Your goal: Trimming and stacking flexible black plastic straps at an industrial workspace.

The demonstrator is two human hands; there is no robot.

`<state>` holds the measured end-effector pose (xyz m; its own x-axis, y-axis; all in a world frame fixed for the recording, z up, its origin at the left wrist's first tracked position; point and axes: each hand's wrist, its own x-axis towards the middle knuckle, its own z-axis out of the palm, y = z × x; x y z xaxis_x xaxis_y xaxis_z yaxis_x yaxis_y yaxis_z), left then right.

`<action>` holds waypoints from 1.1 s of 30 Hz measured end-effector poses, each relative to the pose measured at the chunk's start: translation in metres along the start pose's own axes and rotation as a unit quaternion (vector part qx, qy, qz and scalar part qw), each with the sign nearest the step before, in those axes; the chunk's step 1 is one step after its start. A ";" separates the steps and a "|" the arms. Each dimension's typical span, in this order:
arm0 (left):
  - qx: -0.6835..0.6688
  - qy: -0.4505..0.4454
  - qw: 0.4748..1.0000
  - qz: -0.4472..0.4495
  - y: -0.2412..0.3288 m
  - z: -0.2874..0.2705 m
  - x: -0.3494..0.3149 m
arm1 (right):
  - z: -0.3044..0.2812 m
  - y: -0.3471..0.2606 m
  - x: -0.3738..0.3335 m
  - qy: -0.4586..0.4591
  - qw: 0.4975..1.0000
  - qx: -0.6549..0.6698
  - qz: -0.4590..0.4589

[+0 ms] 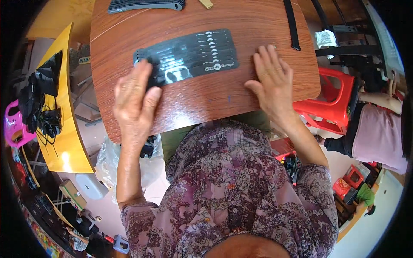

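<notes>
Seeing black straps [185,56] already fanned between the empty, unclenched left hand [132,98] and right hand [274,81], I'm wondering whether the far stack [146,4] is needing work.

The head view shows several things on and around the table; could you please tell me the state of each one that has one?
Left hand: open, at the strips' left end; contact unclear
Right hand: open, apart from the strips
Dark strips: flat, overlapping in a row
Dark stack: piled up
Black strap: laid out lengthwise
Clear plastic bag: crumpled
</notes>
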<state>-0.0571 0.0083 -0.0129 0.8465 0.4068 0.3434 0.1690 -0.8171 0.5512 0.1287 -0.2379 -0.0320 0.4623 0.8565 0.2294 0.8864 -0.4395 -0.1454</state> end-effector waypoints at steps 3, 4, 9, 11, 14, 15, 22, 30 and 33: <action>0.105 0.063 0.992 -0.007 -0.008 -0.009 -0.001 | -0.007 0.002 -0.001 0.042 0.999 0.005 0.029; 0.111 0.066 0.992 -0.008 -0.011 -0.010 -0.005 | -0.008 0.002 -0.001 0.048 0.998 0.016 0.030; 0.023 0.041 0.982 -0.185 -0.028 -0.008 -0.009 | -0.004 -0.006 0.014 0.079 0.996 0.047 -0.007; 0.013 0.080 0.979 -0.187 -0.031 -0.003 0.000 | -0.004 -0.013 0.023 0.093 0.993 0.070 -0.022; -0.059 0.056 0.951 -0.300 -0.029 0.002 0.018 | 0.004 -0.020 0.032 0.102 0.991 0.079 -0.028; -0.082 0.034 0.940 -0.331 -0.029 0.004 0.023 | 0.009 -0.021 0.033 0.108 0.991 0.075 -0.033; -0.229 -0.087 0.885 -0.396 -0.049 -0.004 0.046 | 0.035 -0.031 0.024 0.079 0.994 0.062 -0.052; 0.092 -0.104 0.962 -0.234 -0.027 0.003 0.053 | 0.038 -0.033 0.026 0.085 0.993 0.067 -0.036; 0.148 -0.083 0.955 -0.243 -0.029 0.008 0.048 | 0.038 -0.033 0.028 0.082 0.994 0.066 -0.037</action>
<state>-0.0178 0.0479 -0.0181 0.6962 0.7169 -0.0375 0.6769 -0.6381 0.3670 0.1109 -0.1893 -0.0575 0.4040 0.8242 0.3968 0.9120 -0.3292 -0.2449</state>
